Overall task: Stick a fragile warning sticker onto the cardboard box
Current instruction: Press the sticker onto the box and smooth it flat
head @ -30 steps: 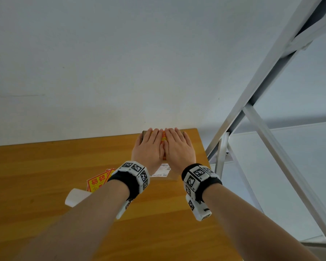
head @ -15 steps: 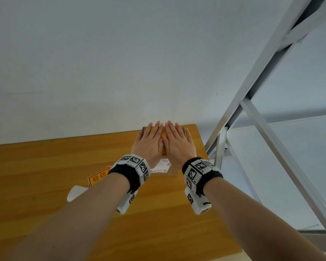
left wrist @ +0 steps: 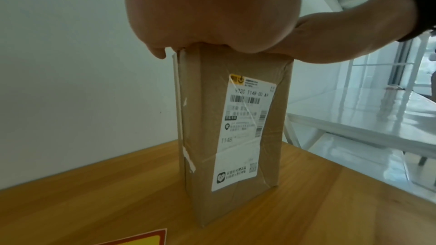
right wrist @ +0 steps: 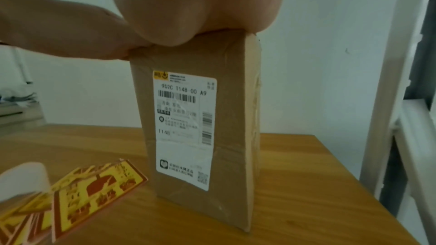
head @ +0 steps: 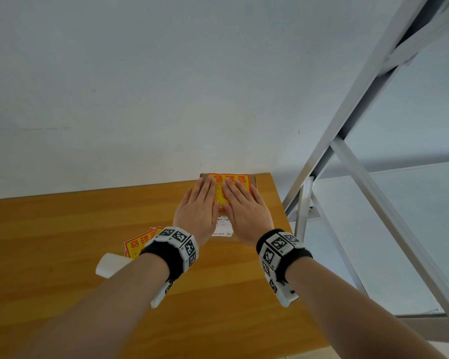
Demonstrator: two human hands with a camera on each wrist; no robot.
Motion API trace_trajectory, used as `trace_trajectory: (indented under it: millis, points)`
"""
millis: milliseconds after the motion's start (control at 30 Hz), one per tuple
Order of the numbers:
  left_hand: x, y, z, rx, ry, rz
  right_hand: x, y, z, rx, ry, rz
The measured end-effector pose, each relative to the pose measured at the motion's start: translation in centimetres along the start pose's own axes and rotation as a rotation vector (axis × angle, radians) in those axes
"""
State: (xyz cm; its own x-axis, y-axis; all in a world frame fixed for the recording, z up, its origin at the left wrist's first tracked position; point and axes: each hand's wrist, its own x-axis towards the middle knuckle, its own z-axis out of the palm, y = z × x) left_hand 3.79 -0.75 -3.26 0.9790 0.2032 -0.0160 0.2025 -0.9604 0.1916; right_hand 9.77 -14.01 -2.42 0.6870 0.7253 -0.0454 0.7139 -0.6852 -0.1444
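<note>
Wooden table (head: 62,242); upright cardboard box (right wrist: 200,118); both hands' grip flat, fingers straight, pressing sticker (head: 231,181) on top.

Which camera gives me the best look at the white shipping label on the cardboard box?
The right wrist view: the shipping label faces it nearly square, barcode and codes legible. The left wrist view shows it whole but more slanted. The head view catches only a strip of it between the hands on the cardboard box.
</note>
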Motion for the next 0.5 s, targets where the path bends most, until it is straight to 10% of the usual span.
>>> trace_trajectory:
  millis: [500]
  points:
    - [-0.3, -0.3, -2.1, -0.101, -0.146, 0.037, -0.4, 1.6, -0.4, 0.126, 0.020, 0.021]
